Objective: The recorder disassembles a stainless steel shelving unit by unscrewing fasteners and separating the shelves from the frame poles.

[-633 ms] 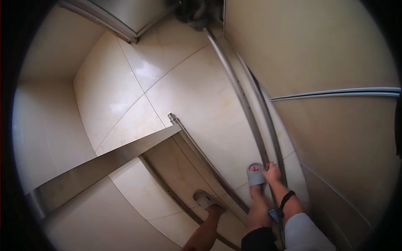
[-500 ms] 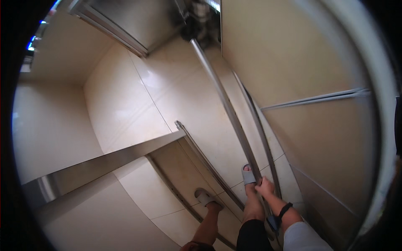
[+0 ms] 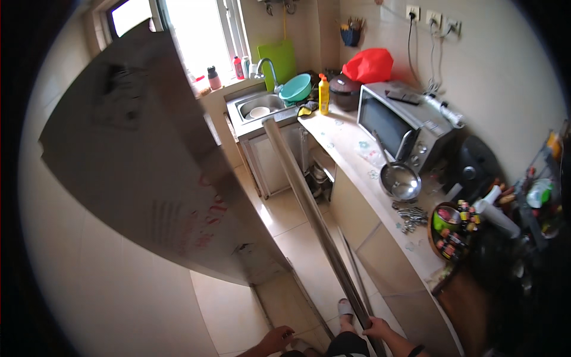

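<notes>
My right hand (image 3: 376, 328) is wrapped round the lower part of a long metal pole (image 3: 312, 214), which slants up and away toward the sink. A second thin metal rod (image 3: 355, 268) runs beside that pole on its right. My left hand (image 3: 278, 339) is low in the view with loosely bent fingers, and nothing shows in it. Just beyond it, a large grey metal panel (image 3: 160, 160) with red print stands tilted on the left. From below the panel, thin metal legs (image 3: 306, 291) extend along the floor toward me.
A counter (image 3: 333, 140) along the right bears a microwave (image 3: 389, 122), a metal strainer (image 3: 400, 180), cutlery (image 3: 410, 217) and a basket of bottles (image 3: 452, 229). A sink (image 3: 264, 107) with a white bowl stands at the back, by a window. My slippered foot (image 3: 345, 308) rests on the tiles.
The view has lifted from the floor to the counter, sink and window. My right hand still grips the pole. My left hand has come into view, and the panel now stands higher.
</notes>
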### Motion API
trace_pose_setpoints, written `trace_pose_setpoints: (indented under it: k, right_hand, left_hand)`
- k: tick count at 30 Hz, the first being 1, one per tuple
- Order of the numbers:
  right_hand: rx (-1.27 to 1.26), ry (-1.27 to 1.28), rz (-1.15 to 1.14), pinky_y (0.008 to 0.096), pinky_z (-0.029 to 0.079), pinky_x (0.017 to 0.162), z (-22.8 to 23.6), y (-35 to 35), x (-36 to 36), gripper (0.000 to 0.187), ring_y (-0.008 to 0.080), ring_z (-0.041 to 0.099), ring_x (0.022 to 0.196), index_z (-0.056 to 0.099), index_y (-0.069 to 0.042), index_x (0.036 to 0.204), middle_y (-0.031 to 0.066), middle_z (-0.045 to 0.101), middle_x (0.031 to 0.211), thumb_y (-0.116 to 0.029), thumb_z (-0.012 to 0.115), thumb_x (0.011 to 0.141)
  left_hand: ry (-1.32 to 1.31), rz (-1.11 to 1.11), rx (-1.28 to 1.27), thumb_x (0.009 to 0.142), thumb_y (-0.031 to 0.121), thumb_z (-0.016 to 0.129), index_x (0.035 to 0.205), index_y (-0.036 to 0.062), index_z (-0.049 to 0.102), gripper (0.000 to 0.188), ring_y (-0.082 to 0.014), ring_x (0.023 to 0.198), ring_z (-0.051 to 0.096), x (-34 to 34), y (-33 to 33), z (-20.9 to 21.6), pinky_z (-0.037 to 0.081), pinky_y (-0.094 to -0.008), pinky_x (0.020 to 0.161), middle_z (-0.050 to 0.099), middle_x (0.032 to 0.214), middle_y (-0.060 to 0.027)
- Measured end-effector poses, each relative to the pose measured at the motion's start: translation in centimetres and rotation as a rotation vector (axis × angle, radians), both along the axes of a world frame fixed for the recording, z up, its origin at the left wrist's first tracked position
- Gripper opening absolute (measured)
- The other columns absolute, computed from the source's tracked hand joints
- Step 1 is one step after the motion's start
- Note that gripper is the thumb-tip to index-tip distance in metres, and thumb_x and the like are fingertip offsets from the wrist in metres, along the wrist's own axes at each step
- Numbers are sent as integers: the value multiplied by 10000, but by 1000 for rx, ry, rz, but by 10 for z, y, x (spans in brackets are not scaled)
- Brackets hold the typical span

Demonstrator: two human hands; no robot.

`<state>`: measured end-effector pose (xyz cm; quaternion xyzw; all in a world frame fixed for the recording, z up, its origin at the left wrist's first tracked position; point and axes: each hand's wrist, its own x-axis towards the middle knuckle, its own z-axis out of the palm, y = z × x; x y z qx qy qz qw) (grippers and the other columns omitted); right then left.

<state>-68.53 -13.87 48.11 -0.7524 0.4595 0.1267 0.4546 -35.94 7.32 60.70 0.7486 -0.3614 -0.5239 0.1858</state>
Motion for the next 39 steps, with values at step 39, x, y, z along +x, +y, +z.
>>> trace_pose_setpoints:
  k: [39]
  right_hand:
    - [-196, -1094, -7, 274, 386, 777, 337, 155, 54, 548, 178, 473, 845, 419, -45, 960, 135, 489, 905, -320, 740, 612]
  left_hand:
    - [814, 1177, -188, 831, 435, 489, 1148, 26, 420, 521, -134, 726, 511, 21, 239, -53, 355, -267, 580, 524, 964, -66]
